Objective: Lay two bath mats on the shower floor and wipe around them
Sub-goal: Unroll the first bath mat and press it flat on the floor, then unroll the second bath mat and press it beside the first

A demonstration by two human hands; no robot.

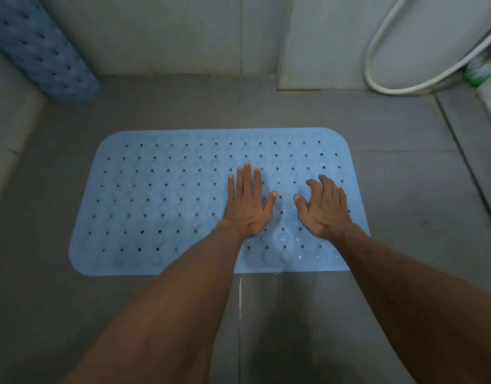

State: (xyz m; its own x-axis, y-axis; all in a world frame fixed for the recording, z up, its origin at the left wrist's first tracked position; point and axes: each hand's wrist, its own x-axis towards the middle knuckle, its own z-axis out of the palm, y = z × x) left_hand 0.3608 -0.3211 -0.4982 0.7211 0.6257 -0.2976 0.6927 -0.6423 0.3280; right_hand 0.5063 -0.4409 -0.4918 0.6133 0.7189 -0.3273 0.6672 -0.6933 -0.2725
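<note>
Pressing both hands onto a blue bath mat laid flat on the shower floor.

Nearest the camera, two bare forearms reach forward over grey floor tiles point(294, 314). Left hand point(248, 202) lies palm down on the perforated blue bath mat point(161, 200), fingers straight and together, thumb out, grasping nothing. Right hand point(323, 207) rests just beside it, also palm down and released, fingers slightly bent and spread, fingertips touching the mat. Mat surface between and just below the hands is raised in a small ripple; the left half lies flat. Mat sits unrolled in the middle of the floor, long side across the view, apart from the walls. Farther back, a second blue mat, rolled up point(42, 48), leans in the far left corner against the wall. At far right, a white shower hose point(377, 76) loops down the wall, beside a green-and-white object point(481, 67) too blurred to identify.
</note>
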